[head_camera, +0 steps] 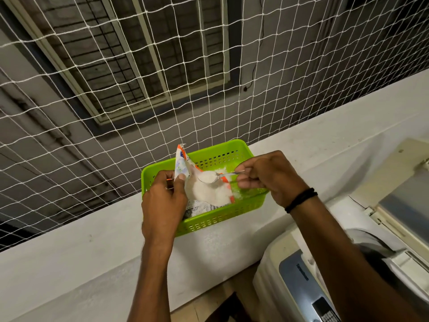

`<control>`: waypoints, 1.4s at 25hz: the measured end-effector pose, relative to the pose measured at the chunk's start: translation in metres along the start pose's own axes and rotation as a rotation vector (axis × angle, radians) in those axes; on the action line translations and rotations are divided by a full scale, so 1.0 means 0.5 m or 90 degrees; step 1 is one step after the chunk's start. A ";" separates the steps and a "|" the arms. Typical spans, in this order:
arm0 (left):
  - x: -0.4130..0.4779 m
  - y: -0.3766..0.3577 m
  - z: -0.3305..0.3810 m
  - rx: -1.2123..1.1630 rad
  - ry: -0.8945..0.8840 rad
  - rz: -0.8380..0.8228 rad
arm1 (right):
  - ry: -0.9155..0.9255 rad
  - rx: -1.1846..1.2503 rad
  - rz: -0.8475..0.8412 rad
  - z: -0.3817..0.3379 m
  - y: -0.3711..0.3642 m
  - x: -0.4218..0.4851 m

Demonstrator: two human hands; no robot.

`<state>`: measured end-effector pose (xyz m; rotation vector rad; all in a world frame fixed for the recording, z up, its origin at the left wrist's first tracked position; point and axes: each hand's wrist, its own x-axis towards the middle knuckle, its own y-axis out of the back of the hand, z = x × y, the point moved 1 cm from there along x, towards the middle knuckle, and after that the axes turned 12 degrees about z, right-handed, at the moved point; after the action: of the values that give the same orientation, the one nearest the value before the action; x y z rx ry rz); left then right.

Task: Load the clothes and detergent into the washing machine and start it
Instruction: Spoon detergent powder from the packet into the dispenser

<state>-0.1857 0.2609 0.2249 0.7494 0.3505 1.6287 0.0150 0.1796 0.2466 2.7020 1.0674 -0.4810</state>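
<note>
A torn-open detergent packet (pixel 209 194) with white powder inside lies in a green plastic basket (pixel 222 217) on the white ledge. My left hand (pixel 162 201) pinches the packet's upper flap and holds it open. My right hand (pixel 267 177) grips a metal spoon (pixel 217 176) heaped with white powder, just above the packet's mouth. The top-loading washing machine (pixel 313 287) stands at the lower right with its lid (pixel 406 198) raised. No clothes are visible.
The white ledge (pixel 92 252) runs across the view. A white safety net (pixel 139 89) hangs right behind the basket, with a building wall and window beyond. The machine's control panel (pixel 325 310) sits at the bottom right.
</note>
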 end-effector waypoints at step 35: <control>-0.643 -0.624 0.333 -0.206 -0.238 -0.555 | -0.170 0.235 0.624 0.416 0.834 -0.077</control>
<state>0.1732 -0.0140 0.0703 0.5217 0.1038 0.6784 0.2293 -0.2066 0.0939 2.8947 -0.4810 -0.8347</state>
